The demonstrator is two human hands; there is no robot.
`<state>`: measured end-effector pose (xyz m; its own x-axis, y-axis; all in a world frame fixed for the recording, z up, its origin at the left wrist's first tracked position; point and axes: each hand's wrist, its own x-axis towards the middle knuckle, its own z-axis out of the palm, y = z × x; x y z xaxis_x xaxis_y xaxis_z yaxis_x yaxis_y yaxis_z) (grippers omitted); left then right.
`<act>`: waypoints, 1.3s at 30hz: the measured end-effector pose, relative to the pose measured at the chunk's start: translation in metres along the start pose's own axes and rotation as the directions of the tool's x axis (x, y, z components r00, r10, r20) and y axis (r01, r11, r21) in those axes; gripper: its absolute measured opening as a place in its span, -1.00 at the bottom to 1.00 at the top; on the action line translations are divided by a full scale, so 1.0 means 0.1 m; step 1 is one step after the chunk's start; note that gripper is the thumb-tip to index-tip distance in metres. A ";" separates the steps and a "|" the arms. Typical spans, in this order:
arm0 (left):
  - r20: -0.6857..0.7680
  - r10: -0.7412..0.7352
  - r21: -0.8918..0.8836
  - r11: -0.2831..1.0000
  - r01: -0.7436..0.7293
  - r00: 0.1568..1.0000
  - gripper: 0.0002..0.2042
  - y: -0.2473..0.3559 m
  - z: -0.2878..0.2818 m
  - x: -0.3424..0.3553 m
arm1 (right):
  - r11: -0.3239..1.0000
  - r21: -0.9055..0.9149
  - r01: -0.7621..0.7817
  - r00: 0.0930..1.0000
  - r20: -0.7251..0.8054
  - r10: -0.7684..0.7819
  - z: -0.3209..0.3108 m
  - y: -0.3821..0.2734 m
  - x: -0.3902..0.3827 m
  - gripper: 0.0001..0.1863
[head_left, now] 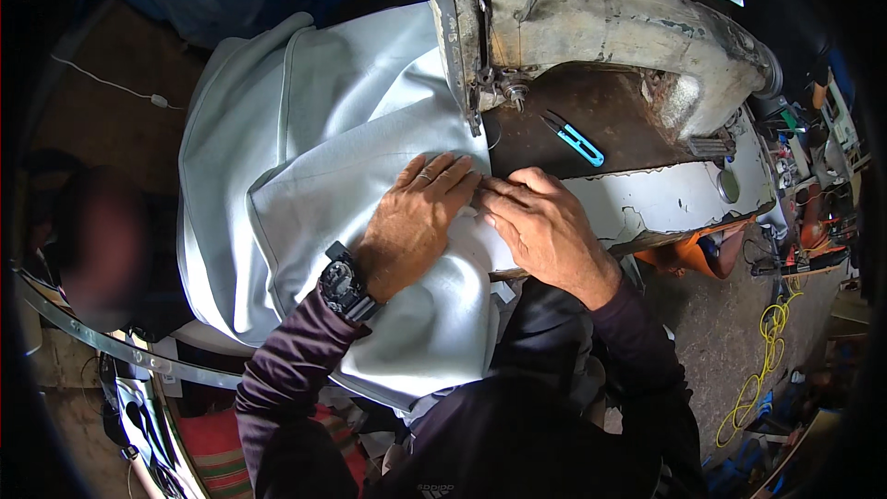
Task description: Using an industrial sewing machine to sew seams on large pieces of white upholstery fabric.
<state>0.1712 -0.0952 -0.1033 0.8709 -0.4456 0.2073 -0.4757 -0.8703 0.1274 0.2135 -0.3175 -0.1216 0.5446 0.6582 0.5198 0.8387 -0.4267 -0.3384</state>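
My left hand (409, 231), with a black watch at its wrist, lies with fingers flat on a large pale grey, smooth sheet (322, 121) with folds and seams. My right hand (551, 227) has its fingers bent and pressed together on the sheet's right edge, touching my left fingertips; its thumb is partly hidden. Both hands are just in front of the needle end of a worn, paint-chipped sewing machine (613, 23). Turquoise thread snips (580, 143) lie on the dark machine bed to the right of the needle.
The chipped white table edge (658, 206) runs to the right. Scattered tools and scraps (807, 205) crowd the far right. A coiled yellow cable (763, 358) lies on the floor. A curved metal strip (185, 370) crosses the lower left, below a blurred patch. A white cord (111, 80) is at upper left.
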 end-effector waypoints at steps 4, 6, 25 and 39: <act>-0.006 0.032 0.022 0.999 -0.032 0.999 -0.40 -0.10 -0.01 -0.01 | 1.000 -0.017 -0.022 0.998 0.060 0.023 0.01 0.00 -0.01 -0.67; -0.011 0.048 0.010 0.999 -0.048 0.999 -0.40 -0.13 -0.02 -0.01 | 1.000 -0.026 -0.010 0.999 0.048 0.011 0.01 0.00 -0.01 -0.68; -0.015 0.127 0.022 0.992 -0.127 0.992 -0.39 -0.54 -0.09 0.10 | 0.999 -0.030 0.015 1.000 0.018 -0.014 -0.04 -0.02 -0.04 -0.70; -0.050 0.121 -0.017 0.992 -0.122 0.991 -0.40 -0.66 -0.03 0.14 | 0.994 0.105 0.024 0.999 -0.030 -0.021 -0.07 0.01 -0.04 -0.68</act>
<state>0.2145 -0.0431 -0.1060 0.7995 -0.5367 0.2698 -0.5806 -0.8056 0.1179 0.2119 -0.3249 -0.1190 0.5264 0.6485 0.5499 0.8470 -0.3435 -0.4058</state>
